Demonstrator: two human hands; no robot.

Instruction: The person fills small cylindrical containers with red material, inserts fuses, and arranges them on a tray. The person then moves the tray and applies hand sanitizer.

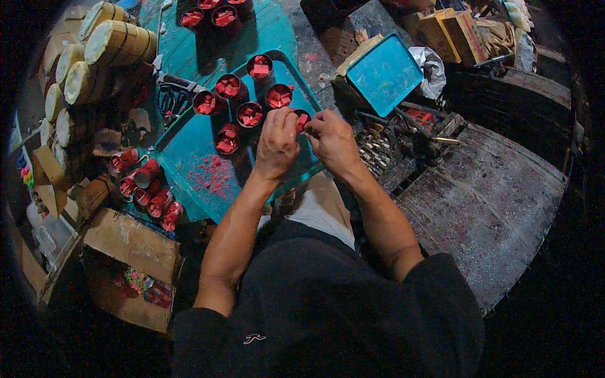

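Observation:
Both my hands meet over the right part of a teal tray [178,146], at a round dark container [302,120] filled with red pieces. My left hand [277,143] is closed, its fingers curled at the container's left rim. At the right rim, the fingers of my right hand [331,140] are pinched together; whatever is between them is too small to make out. Several similar containers stand upright on the tray, among them one nearest my left hand [249,114] and another at the front [227,138]. Red crumbs [213,176] lie scattered on the tray's left front.
More filled containers [224,16] stand on the teal table at the back. Red-wrapped cylinders [159,203] lie at the left, above an open cardboard box [132,249]. Pale-ended rolls [120,43] are stacked far left. A blue tray [385,74] and a grey board [485,201] occupy the right.

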